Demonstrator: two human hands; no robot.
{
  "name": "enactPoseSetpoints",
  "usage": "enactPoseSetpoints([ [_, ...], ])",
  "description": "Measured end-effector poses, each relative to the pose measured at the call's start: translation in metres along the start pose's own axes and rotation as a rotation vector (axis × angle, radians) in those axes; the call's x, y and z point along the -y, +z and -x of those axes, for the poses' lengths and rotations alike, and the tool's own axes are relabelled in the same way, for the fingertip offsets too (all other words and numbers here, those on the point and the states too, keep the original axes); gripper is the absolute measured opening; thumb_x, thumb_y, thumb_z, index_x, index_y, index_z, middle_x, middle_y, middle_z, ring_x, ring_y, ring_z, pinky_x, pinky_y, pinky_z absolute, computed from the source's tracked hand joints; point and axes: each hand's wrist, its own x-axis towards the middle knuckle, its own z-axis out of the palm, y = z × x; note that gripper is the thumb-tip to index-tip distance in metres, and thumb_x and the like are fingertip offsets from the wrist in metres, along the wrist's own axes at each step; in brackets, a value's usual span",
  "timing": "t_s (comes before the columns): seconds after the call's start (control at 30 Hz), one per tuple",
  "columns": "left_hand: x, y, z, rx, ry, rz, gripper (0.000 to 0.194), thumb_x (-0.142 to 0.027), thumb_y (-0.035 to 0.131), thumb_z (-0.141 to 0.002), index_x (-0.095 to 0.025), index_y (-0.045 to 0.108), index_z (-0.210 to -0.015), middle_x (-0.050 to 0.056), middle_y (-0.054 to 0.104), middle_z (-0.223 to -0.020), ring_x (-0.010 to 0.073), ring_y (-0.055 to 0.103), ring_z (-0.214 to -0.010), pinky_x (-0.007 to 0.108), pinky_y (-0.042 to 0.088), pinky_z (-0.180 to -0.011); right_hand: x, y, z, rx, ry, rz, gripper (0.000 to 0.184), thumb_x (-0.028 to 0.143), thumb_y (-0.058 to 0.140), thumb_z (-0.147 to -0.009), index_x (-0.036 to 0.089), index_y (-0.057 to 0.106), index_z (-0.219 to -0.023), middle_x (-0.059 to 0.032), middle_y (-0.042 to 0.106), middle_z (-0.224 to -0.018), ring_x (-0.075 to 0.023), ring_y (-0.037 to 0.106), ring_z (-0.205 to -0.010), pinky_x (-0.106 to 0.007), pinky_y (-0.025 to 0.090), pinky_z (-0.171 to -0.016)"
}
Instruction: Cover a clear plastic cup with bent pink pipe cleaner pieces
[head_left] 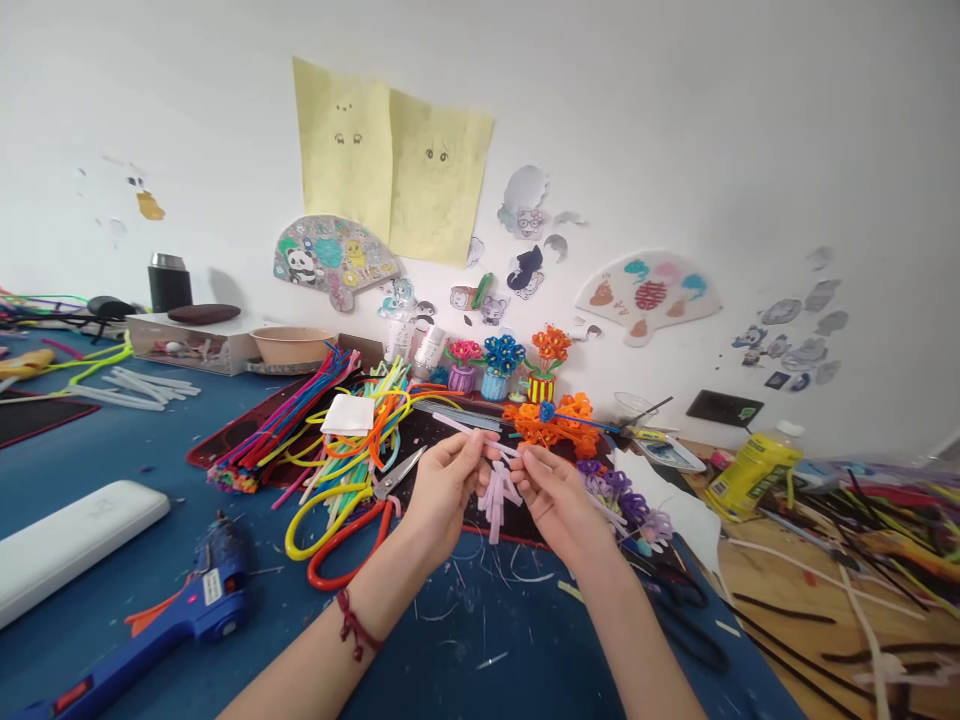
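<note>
Yellow papers (394, 175) are hanging on the far wall (637, 120). Above the blue table (465, 650), the left hand (450, 475) and right hand (556, 495) are pinching one light purple strip (504, 449) in a narrow grip. Scissors (394, 479) are lying to the left, purple loops (634, 508) to the right.

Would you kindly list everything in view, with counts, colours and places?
Paper: two panels, yellow, top
Fans: two, multicoloured, upper
Stickers: many, mixed, upper
Flask: one, black, back left
Bowl: one, tan, back left
Flowerpots: three, multicoloured, centre back
Flowers: uncountable, orange and purple, centre-right
Large bottle: one, yellow, right
Strands: many, mixed, far right
Pipe cleaners: many, multicoloured, centre-left
Scissors: at least one, silver-bladed, centre-left
Case: one, white, far left
Glue gun: one, blue, lower left
Tabletop: one, blue and wood, below
Held strip: one, lilac, centre
Other strips: several, lilac, centre
Bracelet: one, dark red, lower centre
Left hand: one, bare, centre
Right hand: one, bare, centre
</note>
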Motion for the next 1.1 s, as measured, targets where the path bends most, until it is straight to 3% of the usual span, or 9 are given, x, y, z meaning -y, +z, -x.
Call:
enactPoseSetpoints([
  [0.23, 0.005, 0.001, 0.001, 0.071, -0.030, 0.036, 0.031, -0.040, 0.074, -0.074, -0.011, 0.069, -0.083, -0.001, 0.059, -0.065, 0.0025, 0.046, -0.047, 0.015, 0.036, -0.045, 0.002, 0.007, 0.003, 0.010, -0.042, -0.154, 0.024, 0.026, 0.087, -0.061, 0.014, 0.073, -0.077, -0.0006, 0.070, -0.067, -0.0054, 0.063, -0.056, -0.009, 0.051, -0.053],
  [0.4, 0.004, -0.001, 0.000, 0.055, -0.007, -0.017, 0.030, -0.035, 0.075, -0.073, -0.012, 0.070, -0.090, 0.000, 0.061, -0.070, 0.0035, 0.048, -0.049, 0.015, 0.036, -0.045, 0.006, 0.006, 0.004, -0.010, -0.098, -0.099, 0.024, 0.023, 0.087, -0.060, 0.014, 0.073, -0.077, -0.0023, 0.071, -0.068, -0.0068, 0.064, -0.056, -0.011, 0.052, -0.055],
  [0.57, 0.001, -0.001, -0.002, 0.013, 0.014, -0.024, 0.026, -0.028, 0.079, -0.068, -0.012, 0.069, -0.086, 0.001, 0.065, -0.070, 0.0034, 0.050, -0.051, 0.014, 0.037, -0.048, 0.006, 0.008, 0.005, -0.008, -0.120, -0.025, 0.024, 0.022, 0.086, -0.061, 0.016, 0.073, -0.080, -0.0042, 0.074, -0.074, -0.0099, 0.069, -0.063, -0.014, 0.054, -0.061],
  [0.77, -0.004, 0.002, 0.000, 0.017, 0.133, -0.119, 0.019, -0.028, 0.076, -0.072, -0.013, 0.069, -0.083, -0.002, 0.062, -0.061, 0.0031, 0.047, -0.048, 0.014, 0.036, -0.047, 0.004, 0.013, 0.006, -0.026, -0.099, 0.005, 0.024, 0.027, 0.086, -0.061, 0.014, 0.070, -0.073, -0.0037, 0.073, -0.069, -0.0099, 0.068, -0.057, -0.013, 0.053, -0.055],
  [0.97, -0.009, 0.000, 0.001, 0.110, 0.232, -0.295, 0.016, -0.027, 0.075, -0.073, -0.013, 0.072, -0.081, 0.000, 0.065, -0.064, 0.0058, 0.053, -0.053, 0.016, 0.042, -0.050, 0.005, 0.011, 0.006, 0.023, 0.006, 0.009, 0.026, 0.031, 0.085, -0.063, 0.012, 0.067, -0.065, -0.0011, 0.067, -0.058, -0.0058, 0.061, -0.046, -0.009, 0.045, -0.042],
  [1.1, -0.011, -0.002, -0.001, 0.110, 0.241, -0.326, 0.017, -0.028, 0.074, -0.074, -0.012, 0.071, -0.078, 0.002, 0.067, -0.061, 0.0070, 0.054, -0.049, 0.017, 0.042, -0.048, 0.008, 0.013, 0.008, 0.030, -0.014, -0.081, 0.024, 0.026, 0.087, -0.060, 0.015, 0.070, -0.073, 0.0000, 0.069, -0.063, -0.0051, 0.062, -0.052, -0.008, 0.049, -0.049],
])
